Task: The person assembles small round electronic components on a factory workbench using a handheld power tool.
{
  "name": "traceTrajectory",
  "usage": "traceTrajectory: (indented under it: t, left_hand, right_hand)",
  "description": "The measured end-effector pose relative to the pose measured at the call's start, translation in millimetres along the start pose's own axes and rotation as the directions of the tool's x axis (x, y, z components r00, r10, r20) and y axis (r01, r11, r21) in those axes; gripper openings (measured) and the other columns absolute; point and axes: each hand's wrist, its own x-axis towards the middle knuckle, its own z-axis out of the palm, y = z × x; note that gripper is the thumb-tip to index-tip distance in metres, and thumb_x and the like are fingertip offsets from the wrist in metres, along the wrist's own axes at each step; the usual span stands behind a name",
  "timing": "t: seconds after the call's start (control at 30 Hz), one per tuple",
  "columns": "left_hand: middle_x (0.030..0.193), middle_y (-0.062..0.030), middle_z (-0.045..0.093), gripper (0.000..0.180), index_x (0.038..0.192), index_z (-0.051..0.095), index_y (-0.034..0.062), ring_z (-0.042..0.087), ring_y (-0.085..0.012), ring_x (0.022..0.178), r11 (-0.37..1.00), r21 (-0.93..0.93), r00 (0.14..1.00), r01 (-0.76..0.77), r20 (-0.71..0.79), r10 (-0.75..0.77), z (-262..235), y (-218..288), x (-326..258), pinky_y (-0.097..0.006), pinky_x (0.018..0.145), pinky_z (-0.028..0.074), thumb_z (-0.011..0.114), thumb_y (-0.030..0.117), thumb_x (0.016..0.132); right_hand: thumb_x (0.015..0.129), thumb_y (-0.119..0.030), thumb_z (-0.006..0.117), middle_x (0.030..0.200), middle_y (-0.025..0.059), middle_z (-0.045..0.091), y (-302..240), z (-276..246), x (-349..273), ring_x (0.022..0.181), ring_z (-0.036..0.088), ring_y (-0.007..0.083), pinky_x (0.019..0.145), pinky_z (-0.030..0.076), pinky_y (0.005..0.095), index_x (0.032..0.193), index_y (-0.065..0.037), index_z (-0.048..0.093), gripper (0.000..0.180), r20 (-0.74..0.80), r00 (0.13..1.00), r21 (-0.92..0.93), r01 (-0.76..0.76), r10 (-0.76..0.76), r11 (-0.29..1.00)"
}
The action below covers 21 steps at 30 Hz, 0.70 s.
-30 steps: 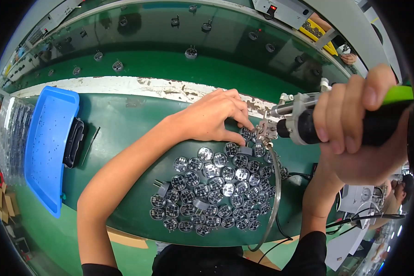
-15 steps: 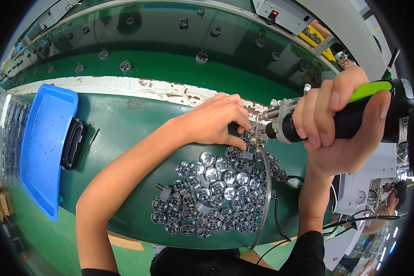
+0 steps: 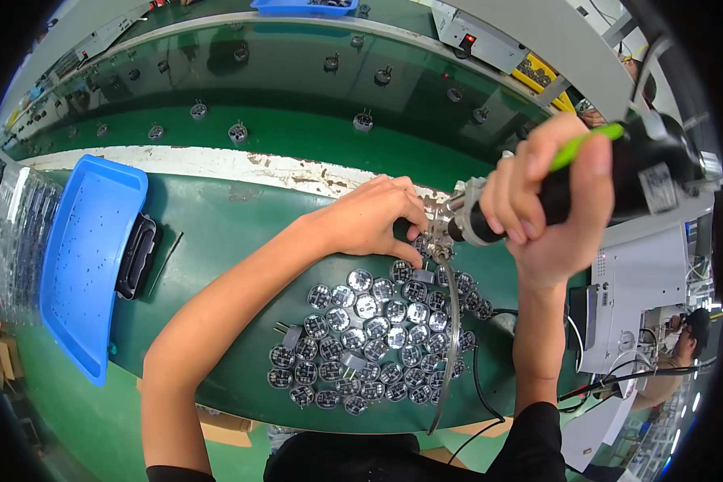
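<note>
My right hand (image 3: 550, 213) is wrapped round a black electric screwdriver (image 3: 631, 165) with a green lever, its body tilted up to the right. Its metal nozzle (image 3: 439, 227) points down at the fingers of my left hand (image 3: 369, 218). Those fingers curl round a small round plug part (image 3: 422, 246), mostly hidden by the fingers and nozzle. Nearer me lies a cluster of round plug parts (image 3: 376, 327), most with their circuit boards facing up. A few lie on their sides, among them a grey one (image 3: 291, 337) with two pins showing. A clear hose (image 3: 455, 321) hangs from the nozzle across the cluster's right side.
On the left stand a blue tray (image 3: 88, 273) with small dark specks, a black holder (image 3: 139, 255), a thin dark rod (image 3: 166, 261) and stacked clear plastic trays (image 3: 20, 249). Beyond a worn white ledge (image 3: 217, 167), a green conveyor (image 3: 297, 132) carries spaced plug parts. Black cables (image 3: 480, 377) run at right.
The screwdriver's handle has swung left with my right hand, its nozzle shifting slightly left. My left hand keeps its hold near the nozzle. The head view has shifted a little, and the conveyor parts appear further right.
</note>
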Motion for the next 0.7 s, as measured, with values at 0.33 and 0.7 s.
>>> traceTrajectory:
  t: [0.33,0.7]
  left_hand:
    - [0.081,0.002,0.06,0.04,0.088,0.067,0.0082,0.058,-0.0245,0.098,0.997,-0.06,0.999,0.037,0.038,-0.035,-2.7,-2.5,3.9,-0.042,0.087,0.044,0.093,0.033,0.068]
    - [0.082,0.0021,0.06,0.04,0.088,0.066,0.0079,0.058,-0.0241,0.099,0.998,-0.049,0.999,0.031,0.039,-0.029,-3.4,-0.7,4.9,-0.04,0.089,0.043,0.092,0.033,0.07]
  right_hand:
    - [0.112,-0.045,0.033,0.058,-0.0037,0.042,-32.2,-32.6,-3.7,0.044,0.04,0.0073,0.048,0.041,0.0239,0.101,-0.006,0.049,0.044,0.228,0.958,0.251,0.113,-0.172,0.962]
    - [0.113,-0.046,0.026,0.053,-0.0047,0.038,-7.9,-13.2,-9.8,0.039,0.032,0.0063,0.043,0.036,0.024,0.094,-0.007,0.048,0.049,0.096,0.991,0.148,0.083,-0.098,0.985]
